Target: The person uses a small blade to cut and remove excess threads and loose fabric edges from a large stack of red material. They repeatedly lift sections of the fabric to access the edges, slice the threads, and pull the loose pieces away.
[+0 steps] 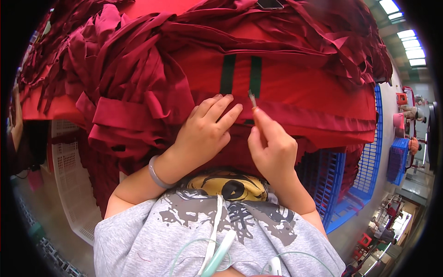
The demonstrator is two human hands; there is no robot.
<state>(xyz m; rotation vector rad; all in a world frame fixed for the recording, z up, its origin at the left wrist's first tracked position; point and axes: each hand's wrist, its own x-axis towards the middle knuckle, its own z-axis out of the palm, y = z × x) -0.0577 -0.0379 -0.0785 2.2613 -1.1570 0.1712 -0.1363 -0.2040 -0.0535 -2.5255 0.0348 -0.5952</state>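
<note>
A dark red fabric strip [314, 119] lies across the red-covered work surface [295, 76] in front of me. My left hand [207, 124] rests on its near side, fingers stretched out and holding nothing. Pinched in my right hand [274, 147] is a thin tool with a pale, brush-like tip [252, 99], pointing away from me. That tip is over the near end of the right one of two dark green bands [255, 74]; the left band [227, 74] runs parallel to it. Part of the tool's handle is hidden by my fingers.
Long dark red fabric strips [124, 60] are heaped at the left and along the back. A phone-like dark object [269, 4] lies at the far edge. A white crate [74, 180] stands low left, blue crates [330, 184] low right. People work at the far right.
</note>
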